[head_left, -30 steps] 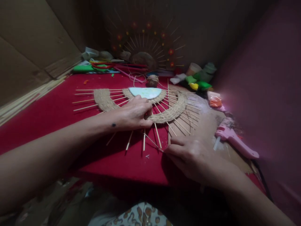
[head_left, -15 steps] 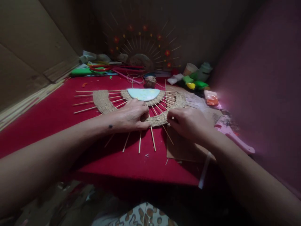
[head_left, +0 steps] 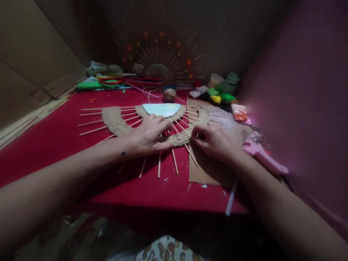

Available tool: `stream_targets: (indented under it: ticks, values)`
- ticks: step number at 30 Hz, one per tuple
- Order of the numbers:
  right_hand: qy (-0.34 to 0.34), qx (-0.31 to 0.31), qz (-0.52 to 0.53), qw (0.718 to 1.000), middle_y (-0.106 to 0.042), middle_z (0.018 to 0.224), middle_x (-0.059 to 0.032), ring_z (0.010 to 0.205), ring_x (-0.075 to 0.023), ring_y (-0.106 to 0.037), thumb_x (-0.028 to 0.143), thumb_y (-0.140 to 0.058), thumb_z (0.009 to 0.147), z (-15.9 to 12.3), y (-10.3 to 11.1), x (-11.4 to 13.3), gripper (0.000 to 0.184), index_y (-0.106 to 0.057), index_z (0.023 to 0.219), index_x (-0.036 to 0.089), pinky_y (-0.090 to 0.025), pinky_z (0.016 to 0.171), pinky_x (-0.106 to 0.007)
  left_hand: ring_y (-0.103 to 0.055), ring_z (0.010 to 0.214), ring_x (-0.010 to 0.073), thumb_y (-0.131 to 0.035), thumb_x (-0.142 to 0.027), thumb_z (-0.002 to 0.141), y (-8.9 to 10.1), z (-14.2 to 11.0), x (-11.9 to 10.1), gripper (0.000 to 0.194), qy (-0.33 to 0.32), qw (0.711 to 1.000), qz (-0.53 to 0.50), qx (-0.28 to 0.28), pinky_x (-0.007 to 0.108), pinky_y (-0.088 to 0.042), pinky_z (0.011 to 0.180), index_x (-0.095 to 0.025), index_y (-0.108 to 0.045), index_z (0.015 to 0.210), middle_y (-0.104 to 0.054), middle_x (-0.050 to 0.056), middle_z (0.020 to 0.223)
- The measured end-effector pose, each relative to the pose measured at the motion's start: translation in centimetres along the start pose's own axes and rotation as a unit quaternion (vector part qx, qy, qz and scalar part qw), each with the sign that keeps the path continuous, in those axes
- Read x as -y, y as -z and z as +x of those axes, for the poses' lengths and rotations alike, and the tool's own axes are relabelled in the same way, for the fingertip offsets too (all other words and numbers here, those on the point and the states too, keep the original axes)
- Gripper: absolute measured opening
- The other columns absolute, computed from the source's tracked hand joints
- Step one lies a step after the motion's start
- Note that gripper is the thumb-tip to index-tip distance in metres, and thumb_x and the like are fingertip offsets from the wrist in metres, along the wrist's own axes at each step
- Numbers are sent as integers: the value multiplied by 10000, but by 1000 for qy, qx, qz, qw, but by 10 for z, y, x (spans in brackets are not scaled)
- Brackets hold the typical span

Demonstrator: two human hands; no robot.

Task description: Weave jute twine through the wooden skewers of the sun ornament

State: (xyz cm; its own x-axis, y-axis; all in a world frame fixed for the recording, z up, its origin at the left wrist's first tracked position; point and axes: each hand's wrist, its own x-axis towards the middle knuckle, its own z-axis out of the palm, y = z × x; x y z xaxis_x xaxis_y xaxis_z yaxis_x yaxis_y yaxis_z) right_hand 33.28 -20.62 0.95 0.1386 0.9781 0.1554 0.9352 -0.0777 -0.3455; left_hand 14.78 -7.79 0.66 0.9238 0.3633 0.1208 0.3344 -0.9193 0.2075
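A half-round woven piece (head_left: 111, 121) lies on the red cloth, its tan twine band woven across thin wooden sticks that fan outward. A pale blue half-disc (head_left: 161, 110) sits at its centre, edged by a smaller woven band. My left hand (head_left: 152, 135) lies across the middle of the larger band, thumb at the outer edge and fingers on the inner side, gripping it. To its right, my right hand (head_left: 217, 140) pinches thumb and forefinger together at the band's outer edge. Any twine in that pinch blends with the weave.
A twine ball (head_left: 170, 95) stands behind the piece. A pink glue gun (head_left: 265, 157) and cardboard (head_left: 202, 166) lie at right. Coloured clay packets (head_left: 217, 95), red-handled scissors (head_left: 110, 80) and a flowered stick fan (head_left: 160, 50) are at the back. Loose sticks (head_left: 35, 117) line the left.
My right hand, which held a twine strand out near the front a second ago, has moved up to the band's edge. My left hand stays on the band, its thumb and forefinger slightly wider apart.
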Motion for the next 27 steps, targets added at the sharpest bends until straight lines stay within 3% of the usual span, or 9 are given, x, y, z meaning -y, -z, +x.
stream_targets:
  ticks: [3, 9, 17, 23, 27]
  values:
    - [-1, 0, 37, 999, -605, 686, -13, 631, -117, -501, 160, -553, 802, 2, -2, -3, 67, -616, 784, 176, -349, 603, -247, -480, 968, 245, -540, -424, 861, -4, 4, -4, 374, -7, 1000, -6, -18, 348, -390, 827, -132, -550, 1093, -569, 121, 1049]
    - [4, -5, 43, 999, -616, 692, -15, 650, -120, -516, 131, -531, 782, 1, -3, -4, 102, -621, 781, 179, -370, 630, -248, -533, 964, 251, -583, -391, 817, -8, 21, -9, 386, -47, 998, 6, 41, 356, -402, 804, -148, -563, 1116, -592, 121, 1065]
    - [14, -23, 57, 998, -625, 693, -20, 657, -122, -521, 111, -548, 750, -1, 13, -11, 111, -646, 743, 163, -377, 630, -258, -518, 663, 160, -556, -356, 808, -4, 25, -15, 264, 12, 997, -20, 76, 274, -339, 575, -188, -602, 1007, -603, 33, 779]
    - [28, 63, 175, 982, -602, 614, 6, 588, -98, -521, 169, -567, 768, -7, 38, -8, 92, -639, 714, 148, -374, 560, -231, -522, 686, 157, -584, -338, 767, 9, 22, -8, 298, 30, 995, -68, 60, 266, -359, 592, -192, -615, 1024, -593, 20, 788]
    - [48, 116, 173, 977, -606, 612, 18, 586, -94, -518, 174, -568, 752, -12, 52, -4, 93, -652, 717, 157, -380, 545, -217, -498, 632, 142, -573, -393, 777, 19, 20, -3, 334, 79, 992, -81, 56, 255, -341, 553, -227, -615, 1064, -557, -7, 730]
